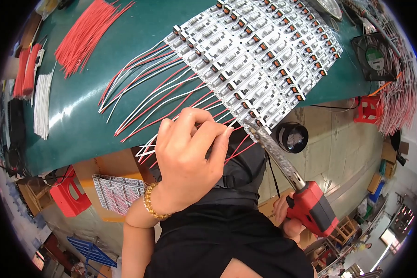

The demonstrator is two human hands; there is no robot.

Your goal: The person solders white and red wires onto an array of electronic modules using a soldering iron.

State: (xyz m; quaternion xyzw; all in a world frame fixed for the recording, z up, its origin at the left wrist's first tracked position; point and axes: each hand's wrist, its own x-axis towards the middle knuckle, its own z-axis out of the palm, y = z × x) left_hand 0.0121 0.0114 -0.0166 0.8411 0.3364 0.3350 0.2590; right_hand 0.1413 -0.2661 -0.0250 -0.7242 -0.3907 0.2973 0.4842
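Note:
A large panel of white circuit boards (234, 52), set with rows of small black-and-orange parts, lies slanted on the green table. Red and white wires (146, 111) fan out from its left edge. My left hand (190, 150) is pinched beside the panel's near corner, with a white wire (233, 123) at its fingertips. My right hand (292, 228) grips the handle of a red-and-black soldering gun (312, 208) at the lower right. Its metal barrel slants up to the same corner, with the tip at the board by the wire end. The palm side of my left hand is hidden.
Bundles of red wires (88, 34) and white wires (43, 106) lie on the table (74, 141) at left. A black fan (374, 56) stands at the right. More boards (118, 192) rest on a carton below the table, beside a red stool (70, 195).

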